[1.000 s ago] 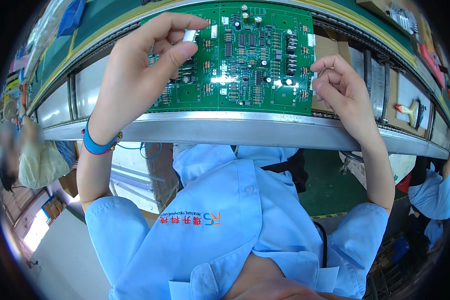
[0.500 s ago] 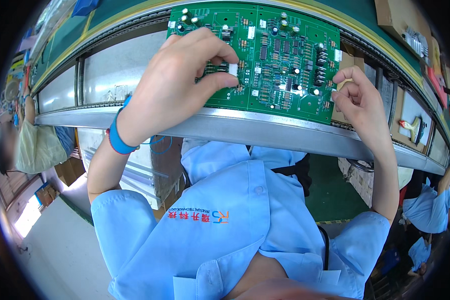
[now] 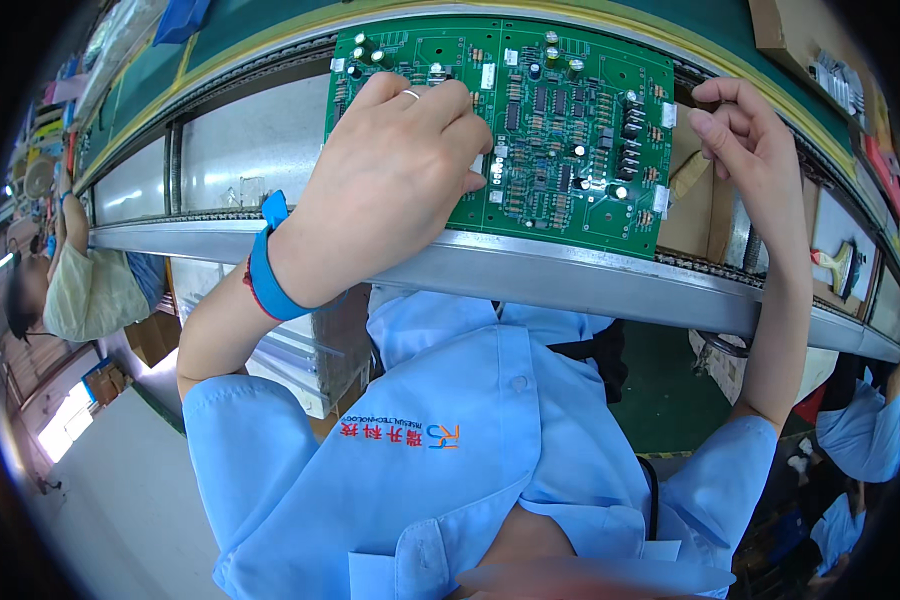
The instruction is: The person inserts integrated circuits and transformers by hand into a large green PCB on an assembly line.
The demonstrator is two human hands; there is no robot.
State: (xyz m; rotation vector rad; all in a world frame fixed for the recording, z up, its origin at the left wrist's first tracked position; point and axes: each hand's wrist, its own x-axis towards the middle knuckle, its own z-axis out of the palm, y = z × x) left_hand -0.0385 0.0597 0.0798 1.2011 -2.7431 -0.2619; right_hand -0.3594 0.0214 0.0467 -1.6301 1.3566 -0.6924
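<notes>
A green circuit board (image 3: pixel 590 215) full of small parts lies across the metal rails of a conveyor in front of me. My left hand (image 3: pixel 395 175) reaches over its left half, finger and thumb closed on a white connector (image 3: pixel 478 164) at the board; the hand hides most of that connector and the parts beneath. Just off the board's right edge hovers my right hand (image 3: pixel 755 140), fingers bent, thumb and forefinger apart with nothing between them. Nearest to it are two white connectors at that edge, an upper one (image 3: pixel 669 115) and a lower one (image 3: pixel 661 201).
The conveyor's near rail (image 3: pixel 570 263) runs between me and the board. Right of the board, a brush (image 3: pixel 842 265) lies in a tray. A cardboard box (image 3: pixel 795 40) stands at the far right, a blue bin (image 3: pixel 180 18) at the far left. Other people are at both sides.
My right hand has let go of the lower right-edge connector and moved right and away from the board. My left hand stays at its connector, turned so it covers more of it.
</notes>
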